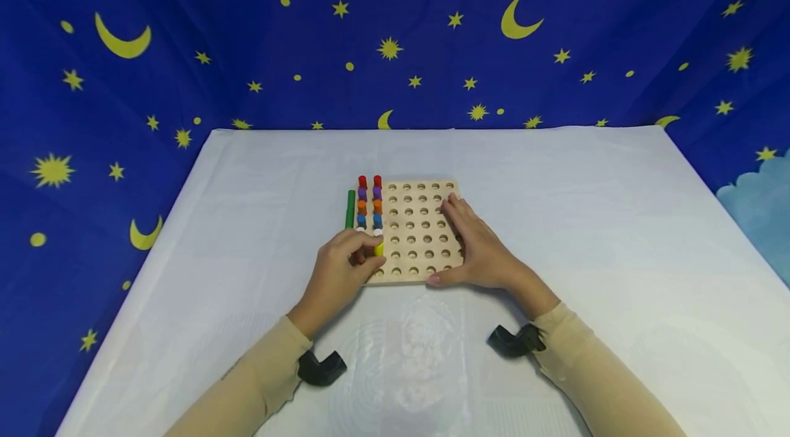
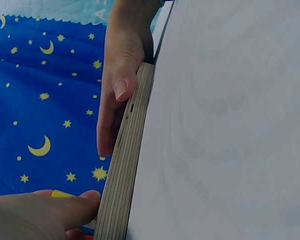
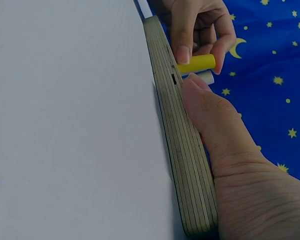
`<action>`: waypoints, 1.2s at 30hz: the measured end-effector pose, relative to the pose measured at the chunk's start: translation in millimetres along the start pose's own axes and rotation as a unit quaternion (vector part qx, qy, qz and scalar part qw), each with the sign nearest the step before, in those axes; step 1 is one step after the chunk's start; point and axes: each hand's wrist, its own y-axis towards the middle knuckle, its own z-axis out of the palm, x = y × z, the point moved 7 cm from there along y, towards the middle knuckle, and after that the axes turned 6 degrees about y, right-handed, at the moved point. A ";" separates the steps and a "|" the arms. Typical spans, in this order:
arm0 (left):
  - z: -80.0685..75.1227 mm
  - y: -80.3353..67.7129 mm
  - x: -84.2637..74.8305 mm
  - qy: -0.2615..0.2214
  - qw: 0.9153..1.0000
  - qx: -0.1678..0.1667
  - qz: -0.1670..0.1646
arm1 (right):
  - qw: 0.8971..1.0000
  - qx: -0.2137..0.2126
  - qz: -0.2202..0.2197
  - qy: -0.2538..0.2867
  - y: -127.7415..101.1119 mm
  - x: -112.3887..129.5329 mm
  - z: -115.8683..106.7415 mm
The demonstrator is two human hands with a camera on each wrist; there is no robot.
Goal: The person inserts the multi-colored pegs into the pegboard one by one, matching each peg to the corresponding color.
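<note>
Left hand [image 1: 338, 271] pinches a yellow peg [image 3: 196, 63]; right hand [image 1: 475, 248] lies flat, fingers straight, on the pegboard [image 1: 420, 231].
Peg probably light, rigid, smooth: best gripped mid-shaft by the fingertips.

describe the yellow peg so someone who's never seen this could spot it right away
On the white table lies a wooden pegboard. Near its front left corner the left hand pinches the yellow peg. It is the only yellow one, next to a white peg, at the near end of the standing coloured pegs.
</note>
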 end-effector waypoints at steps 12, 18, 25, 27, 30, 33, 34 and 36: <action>-16.2 -7.9 16.1 -0.010 0.998 0.020 -0.053 | 1.000 0.001 -0.002 0.002 -2.0 0.5 0.8; -27.6 -5.8 39.3 0.042 0.992 0.019 -0.117 | 1.000 -0.001 -0.007 0.001 -1.8 0.8 -0.9; -18.6 -4.9 50.2 0.104 0.980 0.095 -0.142 | 1.000 0.001 -0.003 -0.002 -1.1 -1.6 -0.1; -19.8 -6.5 49.0 0.106 0.980 0.096 -0.139 | 1.000 0.002 -0.003 -0.003 -1.0 -1.8 0.1; -22.0 -8.3 47.7 0.104 0.981 0.094 -0.134 | 1.000 0.002 -0.002 -0.002 -0.9 -1.6 0.4; -23.4 -8.9 48.0 0.102 0.981 0.095 -0.134 | 1.000 0.001 -0.003 -0.001 -0.8 -0.2 0.1; -23.7 -9.0 48.3 0.101 0.981 0.097 -0.134 | 1.000 0.001 -0.005 -0.002 -0.7 0.4 -0.1; -24.0 -9.4 48.9 0.100 0.981 0.103 -0.134 | 1.000 -0.001 -0.007 -0.002 -0.8 1.3 -0.2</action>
